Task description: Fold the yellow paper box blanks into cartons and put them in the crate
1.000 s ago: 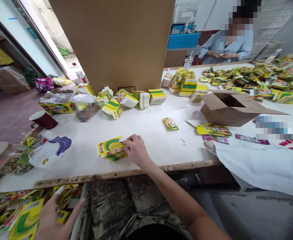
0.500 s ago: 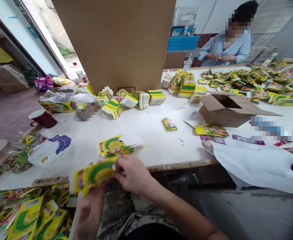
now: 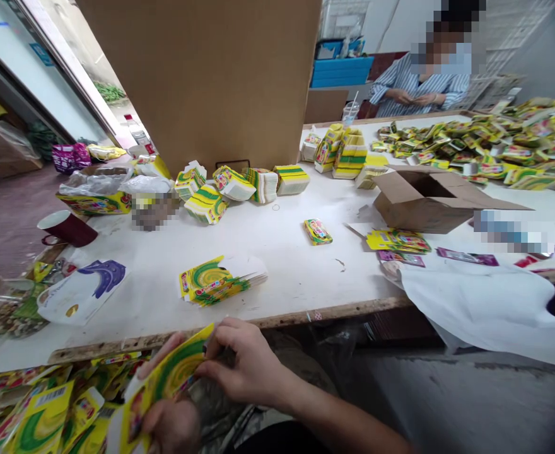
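Note:
A yellow-and-green flat carton (image 3: 179,371) is tilted between my two hands, in front of the table's near edge. My left hand (image 3: 172,421) grips its lower part, thumb across the front and fingers behind. At its upper right end, my right hand (image 3: 244,360) pinches the carton with bent fingers; part of that end is hidden. On the table just beyond lies a fanned stack of flat cartons (image 3: 211,277). Below and to the left, many more yellow cartons (image 3: 45,413) are heaped beside my lap.
Bundled cartons (image 3: 206,203) line the foot of a tall cardboard sheet (image 3: 206,82). One small filled carton (image 3: 318,231) lies mid-table. An open brown box (image 3: 414,211) stands right, a maroon mug (image 3: 72,228) left. Across the table, a person (image 3: 419,85) sits near a large carton pile (image 3: 485,148).
Both hands have moved down toward my lap with the carton, which is now tilted more steeply. My left thumb now lies across its front. The view has shifted slightly.

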